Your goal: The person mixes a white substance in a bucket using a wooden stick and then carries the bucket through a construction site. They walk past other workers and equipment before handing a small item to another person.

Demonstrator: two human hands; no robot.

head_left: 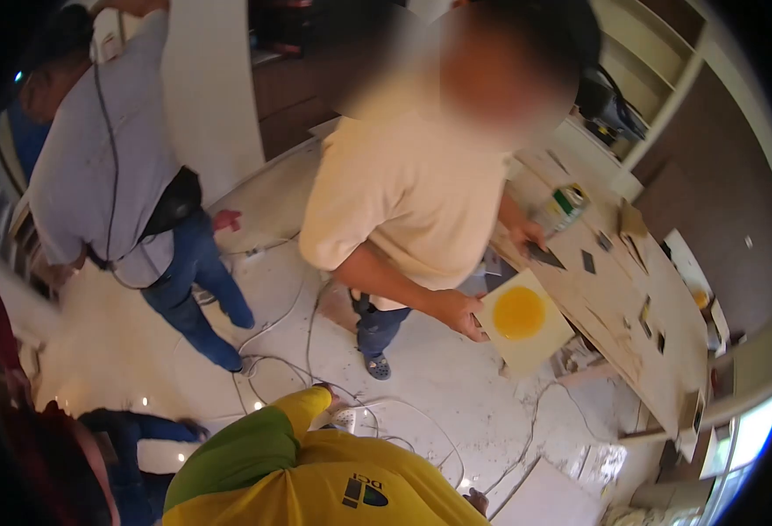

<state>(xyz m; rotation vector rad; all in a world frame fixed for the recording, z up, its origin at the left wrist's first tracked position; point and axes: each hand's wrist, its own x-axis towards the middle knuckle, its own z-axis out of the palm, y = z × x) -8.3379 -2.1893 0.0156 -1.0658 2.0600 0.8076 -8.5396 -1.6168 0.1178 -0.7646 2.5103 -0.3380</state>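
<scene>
My yellow-and-green shirt [377,465] fills the bottom of the head view. Past the yellow sleeve [302,408] only a little of what seems to be my left hand [332,399] shows, above the floor near loose cables. A small bit of what may be my right hand [476,501] sticks out beside the shirt at the lower edge. The fingers of both are too hidden to read, and I see nothing held. Facing me, a person in a cream shirt [403,193] holds a pale square board [539,346] with yellow-orange paste [518,313] on it, and a dark flat scraper [544,255].
A long wooden panel [605,307] at the right carries a green-labelled can [568,204] and small dark plates. White cables [412,403] trail over the dusty floor [430,368]. Another person in grey [105,158] stands at the left; a red-clad person [44,456] is at the lower left.
</scene>
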